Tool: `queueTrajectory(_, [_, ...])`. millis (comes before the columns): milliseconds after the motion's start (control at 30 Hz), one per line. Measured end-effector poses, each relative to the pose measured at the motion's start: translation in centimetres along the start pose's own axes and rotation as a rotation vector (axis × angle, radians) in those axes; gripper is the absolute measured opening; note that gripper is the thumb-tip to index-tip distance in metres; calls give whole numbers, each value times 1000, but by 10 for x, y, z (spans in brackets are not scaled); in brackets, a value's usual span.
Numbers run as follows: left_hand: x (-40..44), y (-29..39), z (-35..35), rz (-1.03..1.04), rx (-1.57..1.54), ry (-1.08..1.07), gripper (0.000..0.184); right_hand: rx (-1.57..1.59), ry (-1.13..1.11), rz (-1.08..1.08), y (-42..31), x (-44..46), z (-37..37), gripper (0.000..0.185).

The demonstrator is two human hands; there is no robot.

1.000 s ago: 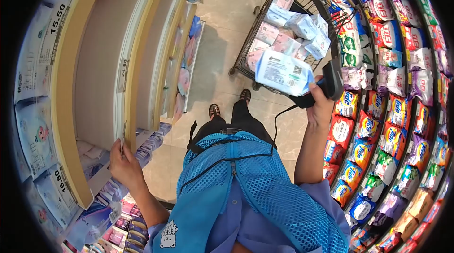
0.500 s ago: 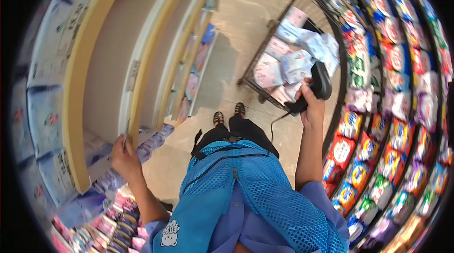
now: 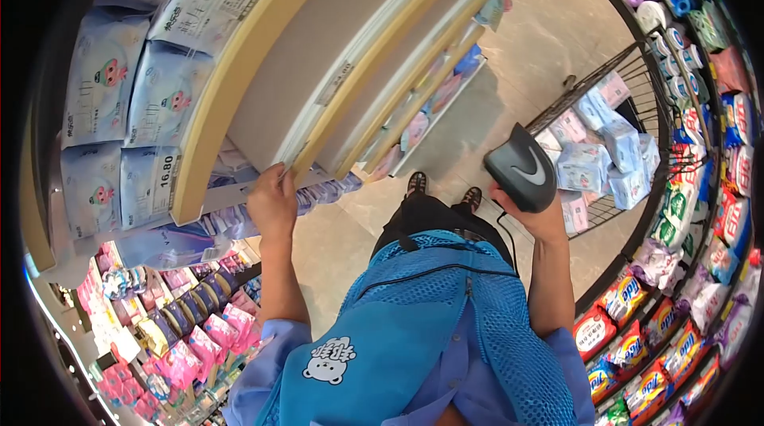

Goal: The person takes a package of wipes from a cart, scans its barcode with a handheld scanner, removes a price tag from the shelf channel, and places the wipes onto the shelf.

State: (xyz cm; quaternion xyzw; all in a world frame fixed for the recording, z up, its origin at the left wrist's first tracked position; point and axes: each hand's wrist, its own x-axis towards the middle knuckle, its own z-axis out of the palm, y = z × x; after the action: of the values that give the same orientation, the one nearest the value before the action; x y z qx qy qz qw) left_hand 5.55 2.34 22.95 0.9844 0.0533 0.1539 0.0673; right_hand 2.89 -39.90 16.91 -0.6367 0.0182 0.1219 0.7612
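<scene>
My right hand (image 3: pixel 543 217) is wrapped round a dark barcode scanner (image 3: pixel 521 170) with a grey curved mark on top, and its cable hangs down by my leg. On the left, my left hand (image 3: pixel 273 201) has its fingers closed at the near end of a shelf's white price-tag strip (image 3: pixel 314 127). A price tag (image 3: pixel 334 84) sits farther up that strip. The bare shelf board (image 3: pixel 290 44) lies beside the strip. Above my left hand stand pale blue packs (image 3: pixel 169 95) on the upper shelf, with a yellow shelf edge (image 3: pixel 231 91).
A wire cart (image 3: pixel 585 95) holding blue and pink packs (image 3: pixel 585 165) stands ahead to the right. Shelves of detergent bags (image 3: pixel 625 292) curve along my right side. Pink goods (image 3: pixel 208 338) hang at the lower left. Tiled floor (image 3: pixel 549 20) runs between the shelves.
My view has turned left, so the shelf and cart appear farther right. The scanner has come nearer my body and tipped. My left hand stays at the strip's end.
</scene>
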Motion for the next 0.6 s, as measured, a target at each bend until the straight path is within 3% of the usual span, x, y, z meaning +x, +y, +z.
queueTrajectory(67, [3,4,-1,56,53,4,12,-163,65,-230,-7,15,27,57])
queueTrajectory(100, [4,5,-1,40,67,-6,10,-230,77,-214,-38,24,47,64])
queueTrajectory(133, [8,4,-2,47,68,-22,10,-142,-19,-62,-33,35,51,63])
queueTrajectory(200, [17,1,-4,68,44,-58,11,-324,-96,-157,-39,59,76,62])
queueTrajectory(367, [31,-6,1,27,-155,-177,13,-232,-219,-267,-31,115,159,45])
queueTrajectory(467, [35,-12,3,-3,-187,-211,13,-308,-256,-290,-25,139,190,46])
queueTrajectory(600, [32,-25,6,83,-220,-127,14,-368,-295,-250,-22,154,213,41])
